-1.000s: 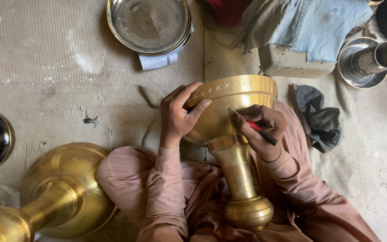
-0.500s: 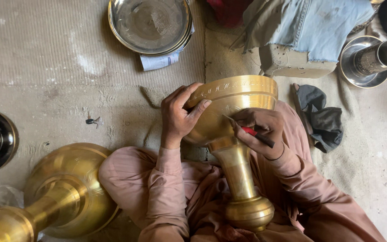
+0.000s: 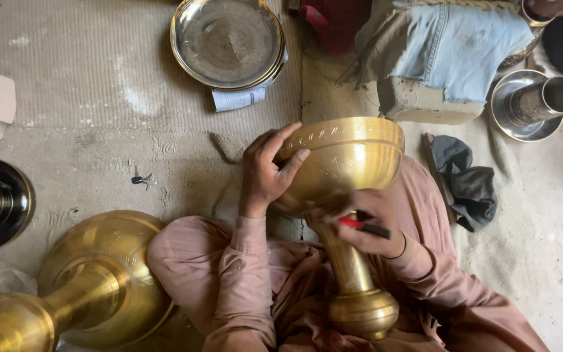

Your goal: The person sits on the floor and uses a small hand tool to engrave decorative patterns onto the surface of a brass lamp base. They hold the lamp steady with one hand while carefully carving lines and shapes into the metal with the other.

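Gripping rim of brass goblet vase (image 3: 343, 163), left hand (image 3: 268, 173) spreads fingers over bowl wall; vase lies tilted across lap, foot toward body. Right hand (image 3: 366, 228) pinches red-and-black tool (image 3: 363, 226) against bowl underside by stem. Second brass vase (image 3: 79, 287) on floor at left, metal tray (image 3: 226, 42) beyond

Right hand (image 3: 366, 228) lower under bowl (image 3: 343, 163)

A floor-level metalworking workshop: a person sits on a worn mat (image 3: 86, 78) among brass vessels (image 3: 340, 169), with a second brass piece (image 3: 92, 280) near left, steel plates (image 3: 226, 42) far, and rags (image 3: 464, 179) right.
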### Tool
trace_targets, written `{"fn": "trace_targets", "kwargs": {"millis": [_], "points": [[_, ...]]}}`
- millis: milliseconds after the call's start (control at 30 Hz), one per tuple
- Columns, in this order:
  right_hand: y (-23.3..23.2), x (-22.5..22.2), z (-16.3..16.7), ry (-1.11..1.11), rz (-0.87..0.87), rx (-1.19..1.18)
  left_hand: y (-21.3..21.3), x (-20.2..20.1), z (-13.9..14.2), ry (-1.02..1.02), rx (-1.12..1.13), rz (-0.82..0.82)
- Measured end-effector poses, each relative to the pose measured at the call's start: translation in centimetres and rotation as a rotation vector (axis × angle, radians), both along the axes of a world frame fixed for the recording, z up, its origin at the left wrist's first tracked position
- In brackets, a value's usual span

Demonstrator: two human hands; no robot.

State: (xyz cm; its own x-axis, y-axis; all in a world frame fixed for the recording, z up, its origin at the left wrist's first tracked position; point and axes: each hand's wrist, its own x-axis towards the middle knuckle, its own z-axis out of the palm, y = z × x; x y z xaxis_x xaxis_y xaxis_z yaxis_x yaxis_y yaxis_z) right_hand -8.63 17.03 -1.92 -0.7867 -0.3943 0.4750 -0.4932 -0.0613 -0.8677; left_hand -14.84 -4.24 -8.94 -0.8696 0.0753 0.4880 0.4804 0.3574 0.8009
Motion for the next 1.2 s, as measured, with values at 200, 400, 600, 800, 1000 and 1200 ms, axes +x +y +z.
{"fn": "trace_targets", "kwargs": {"millis": [200, 400, 600, 800, 1000, 1200], "points": [[2.0, -1.0, -0.8, 0.292, -0.626, -0.169, -4.6, 0.9, -2.3, -0.046, 0.126, -0.157], [4.2, 9.6, -5.2, -0.349, -0.265, -0.077, -9.8, 1.8, -7.0, -0.752, 0.133, -0.331], [5.5, 12.1, -7.0, -0.377, -0.130, -0.271, -2.4, 2.8, -3.1, -0.350, 0.113, 0.004], [5.1, 8.5, -4.9, -0.336, -0.397, -0.117, 1.3, 2.8, 3.6, -0.037, 0.039, -0.022], [2.5, 2.1, -2.6, -0.173, -0.351, -0.073, 0.7, 2.0, 3.6, -0.050, 0.040, -0.018], [0.4, 0.7, -3.0, -0.215, -0.481, -0.081, 0.0, 0.9, 2.3, 0.001, 0.021, -0.006]]}}
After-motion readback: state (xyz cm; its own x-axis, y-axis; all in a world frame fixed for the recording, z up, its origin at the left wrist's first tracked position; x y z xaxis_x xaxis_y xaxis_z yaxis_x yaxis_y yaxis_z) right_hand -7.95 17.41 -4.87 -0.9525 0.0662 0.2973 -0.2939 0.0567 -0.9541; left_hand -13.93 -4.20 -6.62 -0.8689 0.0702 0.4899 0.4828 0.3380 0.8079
